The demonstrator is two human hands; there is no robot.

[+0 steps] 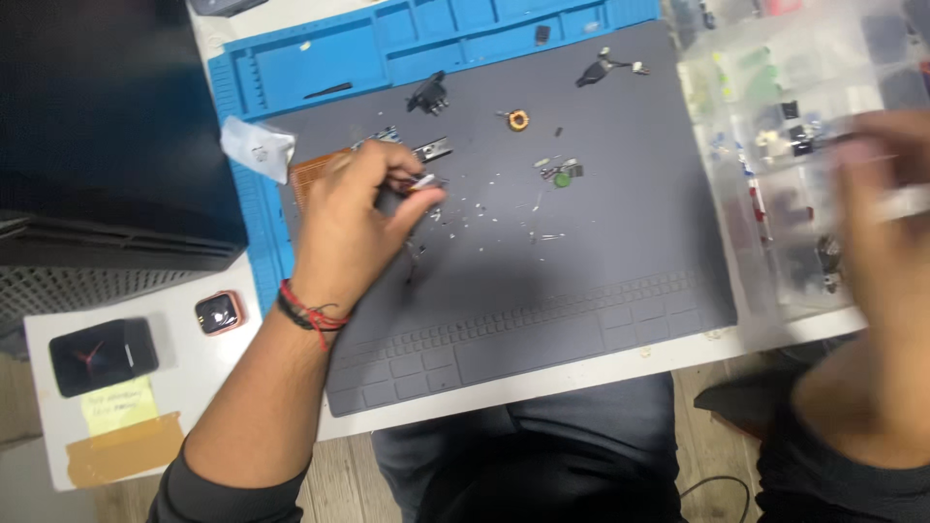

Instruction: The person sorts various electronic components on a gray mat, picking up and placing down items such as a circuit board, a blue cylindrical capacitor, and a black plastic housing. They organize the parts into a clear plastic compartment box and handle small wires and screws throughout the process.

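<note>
Left hand (363,218) pinches a small metal component (423,182) at its fingertips, just above the grey work mat (601,252), perfboard (315,174) beside its knuckles. Right hand (886,213) blurs over the clear parts organiser (765,107); grip unclear. Sorting parts, seemingly; placing calls for steadiness.

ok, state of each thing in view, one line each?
left hand: fingers pinched on a small part, over the grey mat
right hand: blurred, over the clear parts box, grip unclear
grey mat: flat, strewn with small parts
clear parts box: open, compartments filled
brown board: flat, partly under the left hand
small watch: face up, screen dark
</note>
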